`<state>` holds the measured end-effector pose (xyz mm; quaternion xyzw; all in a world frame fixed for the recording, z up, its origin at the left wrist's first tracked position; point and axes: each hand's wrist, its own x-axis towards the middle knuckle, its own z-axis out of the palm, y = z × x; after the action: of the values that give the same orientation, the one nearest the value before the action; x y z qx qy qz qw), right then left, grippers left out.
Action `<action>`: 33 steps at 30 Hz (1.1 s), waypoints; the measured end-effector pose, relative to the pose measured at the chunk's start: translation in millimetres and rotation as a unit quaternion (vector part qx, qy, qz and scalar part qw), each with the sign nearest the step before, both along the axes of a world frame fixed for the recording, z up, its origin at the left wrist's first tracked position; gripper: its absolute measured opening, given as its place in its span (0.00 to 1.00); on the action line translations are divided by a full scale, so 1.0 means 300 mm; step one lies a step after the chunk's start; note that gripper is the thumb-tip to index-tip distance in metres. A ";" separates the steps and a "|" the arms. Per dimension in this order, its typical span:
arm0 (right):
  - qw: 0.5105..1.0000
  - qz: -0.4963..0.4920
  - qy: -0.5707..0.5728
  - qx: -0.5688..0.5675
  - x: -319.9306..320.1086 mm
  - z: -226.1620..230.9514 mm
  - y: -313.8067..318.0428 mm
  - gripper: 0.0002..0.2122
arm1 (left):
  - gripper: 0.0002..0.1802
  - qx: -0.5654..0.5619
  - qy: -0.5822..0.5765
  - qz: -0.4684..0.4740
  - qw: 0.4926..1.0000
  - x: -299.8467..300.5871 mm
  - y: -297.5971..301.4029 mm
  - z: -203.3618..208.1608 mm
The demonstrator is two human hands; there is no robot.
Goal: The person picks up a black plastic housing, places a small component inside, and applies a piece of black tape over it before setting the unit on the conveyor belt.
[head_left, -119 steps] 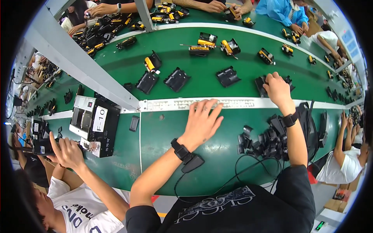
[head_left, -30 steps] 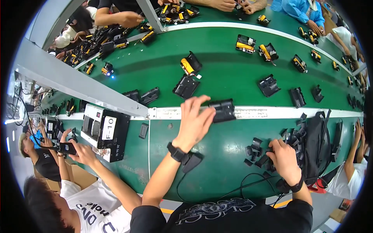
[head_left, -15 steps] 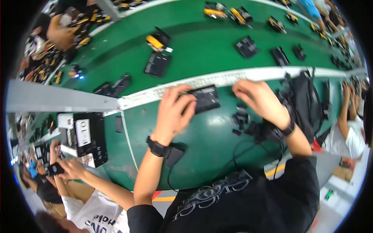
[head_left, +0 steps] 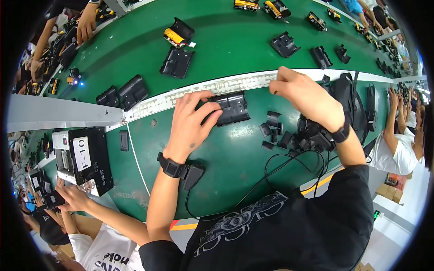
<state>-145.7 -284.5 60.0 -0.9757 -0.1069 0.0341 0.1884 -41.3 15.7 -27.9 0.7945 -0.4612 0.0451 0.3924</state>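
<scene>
My left hand [head_left: 192, 122] is closed on the left end of a black plastic casing [head_left: 233, 109], thumb at its near side and fingers at the far side. The casing rests at the green bench's far edge, beside a white rail. To the right, above the bench, my right hand [head_left: 305, 97] is raised with its fingers curled together, apart from the casing. Whatever its fingertips may hold is too small to make out. Both wrists wear black bands. Several small black plastic pieces [head_left: 273, 131] lie in a loose pile below my right hand.
Near my left wrist is a black block-shaped device [head_left: 193, 175] with a cable. Black cables [head_left: 266, 174] loop across the bench by a black bag [head_left: 355, 108]. A boxy black machine [head_left: 97, 156] stands left, beside a co-worker. Beyond the rail, a green belt [head_left: 226, 49] carries casings and yellow packs.
My right hand has risen slightly, farther from the casing. My left hand still grips the casing. The whole view has shifted a little, and the belt items appear farther left and up.
</scene>
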 end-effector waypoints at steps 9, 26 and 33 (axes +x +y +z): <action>0.997 -0.068 -0.029 0.017 0.006 -0.106 0.031 0.05 | 0.08 -0.011 0.031 -0.017 0.999 -0.009 0.025 0.006; 0.991 0.073 -0.100 -0.048 0.033 -0.080 0.262 0.07 | 0.07 0.003 0.026 -0.008 1.000 0.004 0.004 -0.009; 0.993 0.087 -0.063 -0.050 0.081 -0.088 0.261 0.05 | 0.08 0.012 0.030 -0.009 0.999 0.021 -0.001 -0.008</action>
<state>-121.5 -206.4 33.7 -0.9710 -0.2010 -0.0062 0.1290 -34.9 15.6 -30.2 0.7962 -0.4571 0.0124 0.3963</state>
